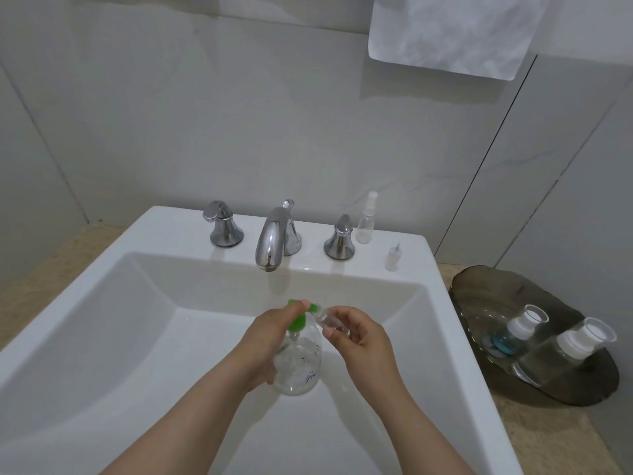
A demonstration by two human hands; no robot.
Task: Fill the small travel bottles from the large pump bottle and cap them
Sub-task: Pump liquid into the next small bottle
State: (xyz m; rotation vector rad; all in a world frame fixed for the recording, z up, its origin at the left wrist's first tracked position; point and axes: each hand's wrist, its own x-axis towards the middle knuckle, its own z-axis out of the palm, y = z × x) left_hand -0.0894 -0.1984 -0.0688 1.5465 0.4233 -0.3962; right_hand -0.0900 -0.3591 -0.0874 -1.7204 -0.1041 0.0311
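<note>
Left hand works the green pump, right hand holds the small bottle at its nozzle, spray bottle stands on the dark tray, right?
Not the tray: the head view shows the spray bottle on the sink ledge, beside the right tap handle. The rest holds.

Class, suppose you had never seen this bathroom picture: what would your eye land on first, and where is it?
First, over the white sink, the left hand holds the large pump bottle with a finger on its green pump, while the right hand holds a small travel bottle at its spout. Next, the chrome faucet behind them and the dark tray to the right, carrying two white-capped bottles.
</note>
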